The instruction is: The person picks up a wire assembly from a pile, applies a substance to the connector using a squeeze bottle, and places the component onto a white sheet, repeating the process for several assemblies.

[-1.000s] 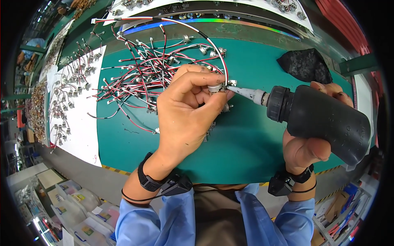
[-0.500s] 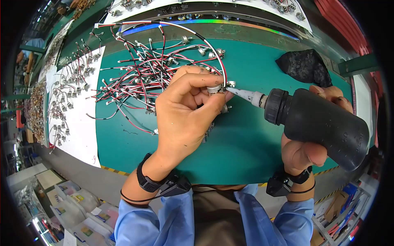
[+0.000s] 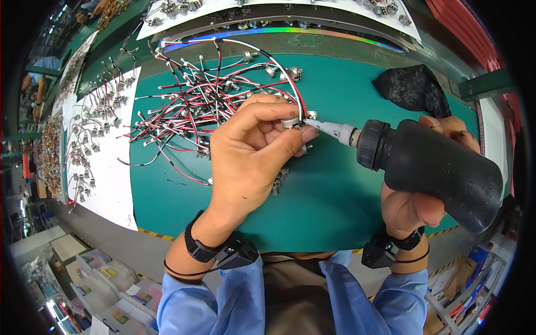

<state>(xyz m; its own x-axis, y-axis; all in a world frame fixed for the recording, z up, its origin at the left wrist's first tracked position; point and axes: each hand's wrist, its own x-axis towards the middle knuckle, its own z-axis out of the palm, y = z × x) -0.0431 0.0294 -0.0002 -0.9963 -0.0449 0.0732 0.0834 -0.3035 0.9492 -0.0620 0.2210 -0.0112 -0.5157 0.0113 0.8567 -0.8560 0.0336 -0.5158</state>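
Between the thumb and fingers of my left hand (image 3: 245,148) is a small round metal potentiometer (image 3: 290,122), with red, white and black wires (image 3: 287,75) arching up and away to the left. My right hand (image 3: 410,206) is wrapped round a black squeeze bottle (image 3: 441,167), which lies tilted with its pale, dark-smeared nozzle (image 3: 332,131) pointing left. The nozzle tip meets the potentiometer where the wires join it; whether it touches is too small to tell. Beyond my left hand spreads a tangled pile of wired potentiometers (image 3: 190,106), and several more show partly behind my fingers.
A green mat (image 3: 335,206) covers the bench. At the far right lies a crumpled black cloth (image 3: 410,89). White paper (image 3: 111,184) on the left carries rows of wired parts, and another sheet (image 3: 335,11) at the back holds more. Plastic bins (image 3: 120,279) stand below left.
The wires on the held potentiometer have swung slightly, their far end now lower and further right, with more red showing. Nozzle and bottle have shifted a little to the left. Both grips are unchanged.
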